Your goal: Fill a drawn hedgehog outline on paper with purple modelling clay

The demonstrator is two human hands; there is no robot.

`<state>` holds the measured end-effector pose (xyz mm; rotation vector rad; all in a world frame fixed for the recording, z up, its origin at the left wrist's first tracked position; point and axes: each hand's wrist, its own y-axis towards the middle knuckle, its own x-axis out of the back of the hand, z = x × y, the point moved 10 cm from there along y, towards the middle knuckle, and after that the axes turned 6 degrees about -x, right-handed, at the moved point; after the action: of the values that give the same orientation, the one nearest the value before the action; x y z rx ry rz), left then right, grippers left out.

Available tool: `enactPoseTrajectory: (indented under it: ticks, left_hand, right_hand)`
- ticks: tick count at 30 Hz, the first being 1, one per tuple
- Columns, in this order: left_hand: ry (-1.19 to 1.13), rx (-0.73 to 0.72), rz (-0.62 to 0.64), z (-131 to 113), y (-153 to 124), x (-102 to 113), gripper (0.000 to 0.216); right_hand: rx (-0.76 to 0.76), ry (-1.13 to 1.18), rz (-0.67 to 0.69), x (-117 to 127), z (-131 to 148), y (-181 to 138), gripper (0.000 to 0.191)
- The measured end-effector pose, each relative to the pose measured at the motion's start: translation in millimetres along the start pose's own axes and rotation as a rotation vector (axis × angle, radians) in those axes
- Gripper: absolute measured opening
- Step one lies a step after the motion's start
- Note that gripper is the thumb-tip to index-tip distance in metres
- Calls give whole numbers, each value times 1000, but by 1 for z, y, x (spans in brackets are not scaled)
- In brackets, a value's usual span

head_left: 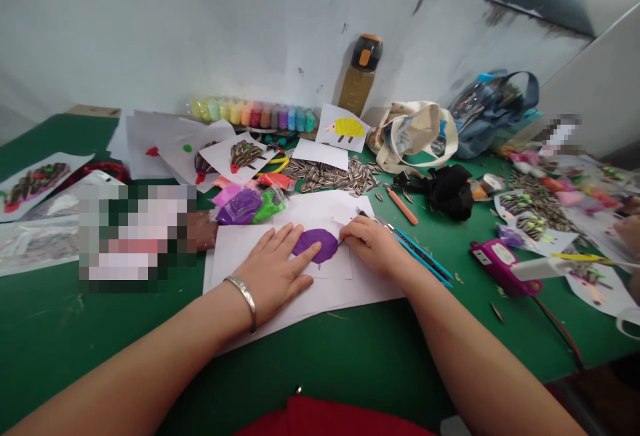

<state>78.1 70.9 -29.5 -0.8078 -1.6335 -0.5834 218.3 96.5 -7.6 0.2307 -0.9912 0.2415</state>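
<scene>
A flat purple clay oval [325, 244] lies on a small white sheet of paper [343, 269], over larger white sheets. My left hand [275, 264] rests open on the paper, fingers spread, with fingertips on the oval's left side and lower edge. At the oval's right edge, the fingers of my right hand [367, 239] are pinched together; whatever is between them is too small to make out. Beside that hand lie blue pens [425, 257]. Behind the paper are bags of purple clay [240, 207] and green clay [271, 203].
Sunflower seeds [335, 175] are heaped behind the paper, near an orange pen [401, 205]. Finished hedgehog pictures [245, 155], a row of coloured clay [253, 115], a bottle [361, 76], a cream bag [415, 136] and a magenta device [505, 266] stand around. A person's hand [627, 233] shows far right.
</scene>
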Motion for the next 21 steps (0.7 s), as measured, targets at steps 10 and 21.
enactPoseTrajectory:
  ticks: [10, 21]
  left_hand:
    - [16, 0, 13, -1, 1, 1, 52]
    - [19, 16, 58, -2, 1, 1, 54]
  right_hand:
    - [-8, 31, -11, 2, -3, 2, 21]
    - [0, 46, 21, 0, -1, 1, 21]
